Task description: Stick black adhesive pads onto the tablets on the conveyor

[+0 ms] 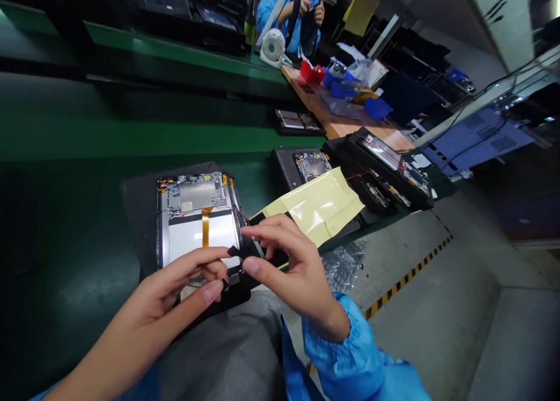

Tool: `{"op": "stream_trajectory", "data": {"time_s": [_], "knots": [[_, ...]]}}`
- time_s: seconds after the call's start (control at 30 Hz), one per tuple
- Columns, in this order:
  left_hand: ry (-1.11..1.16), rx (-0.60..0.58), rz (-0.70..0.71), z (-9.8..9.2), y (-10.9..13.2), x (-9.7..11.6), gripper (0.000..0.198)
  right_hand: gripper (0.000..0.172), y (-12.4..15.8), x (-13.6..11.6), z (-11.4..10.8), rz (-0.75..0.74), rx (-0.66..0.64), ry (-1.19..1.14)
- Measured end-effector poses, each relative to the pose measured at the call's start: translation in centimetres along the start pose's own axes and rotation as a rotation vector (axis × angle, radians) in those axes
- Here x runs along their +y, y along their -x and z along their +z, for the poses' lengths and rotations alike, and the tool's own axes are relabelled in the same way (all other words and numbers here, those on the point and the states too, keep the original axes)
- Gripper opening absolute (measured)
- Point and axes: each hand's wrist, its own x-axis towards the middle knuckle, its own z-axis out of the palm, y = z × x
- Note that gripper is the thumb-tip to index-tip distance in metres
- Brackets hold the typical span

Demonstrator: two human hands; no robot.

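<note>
Left hand (168,293) at black strip (234,251), grip unclear; right hand (297,267) spread; circuit-board (199,194) markings illegible.

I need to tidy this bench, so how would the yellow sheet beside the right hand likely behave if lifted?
The yellow sheet would probably flex rather than stay rigid, since it looks thin and its surface is slightly wavy. Being so thin, it is likely light for its size. The bright highlights suggest a smooth, possibly slippery face.

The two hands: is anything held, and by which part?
The left hand has a black scrap at its fingertips, gripped part unclear; whether the right hand holds anything cannot be told.
</note>
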Motion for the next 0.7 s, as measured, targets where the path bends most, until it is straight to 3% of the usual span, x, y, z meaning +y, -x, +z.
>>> {"op": "stream_trajectory", "data": {"time_s": [0.2, 0.33, 0.4, 0.5, 0.57, 0.6, 0.7], "knots": [[0.006, 0.018, -0.151, 0.8, -0.8, 1.0, 0.038, 0.012, -2.1, -1.4, -0.7, 0.075, -0.170, -0.025], [-0.101, -0.001, -0.148, 1.0, -0.5, 0.8, 0.037, 0.010, -2.0, -1.7, -1.3, 0.026, -0.197, -0.004], [-0.166, 0.012, -0.160, 0.5, -0.7, 0.4, 0.041, 0.006, -1.5, -1.8, -1.8, -0.098, -0.100, 0.033], [-0.282, 0.088, -0.185, -0.8, -2.4, -0.2, 0.051, 0.010, -0.2, -1.4, -2.6, -0.276, 0.216, 0.030], [-0.410, 0.104, -0.043, -1.3, -4.7, -0.7, 0.052, 0.014, 0.6, -0.6, -2.8, -0.280, 0.394, -0.003], [-0.473, 0.058, 0.077, -1.3, -6.0, -1.0, 0.050, 0.020, 0.9, -0.1, -2.7, -0.244, 0.433, -0.016], [-0.559, -0.241, 0.354, -0.6, -10.1, -2.3, 0.048, 0.051, 1.8, 1.8, -1.6, -0.078, 0.391, -0.052]]}}
